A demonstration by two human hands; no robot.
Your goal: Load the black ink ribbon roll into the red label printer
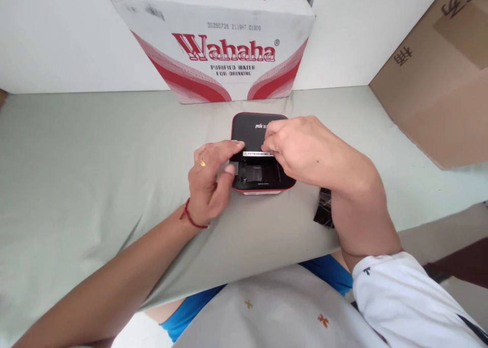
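A flat black device (pixel 249 134) with rounded corners and a red rim lies on the cloth-covered table. An open recess (pixel 263 173) shows in its near half, and a white printed strip (pixel 253 154) runs along the recess's far edge. My left hand (pixel 213 178) grips the device's left side, forefinger on top and thumb at the edge. A small translucent tab (pixel 235 168) shows by that thumb. Over the right half, my right hand (pixel 297 145) has its fingertips pinched together above the strip; what they hold is hidden. Part of the lettering is covered by it.
A white and red water carton (pixel 244 78) stands behind the device, with a white wall or boxes around it. A brown cardboard box (pixel 438 84) is at the right. Crumpled dark, shiny film (pixel 324 210) lies under my right forearm near the table's front edge.
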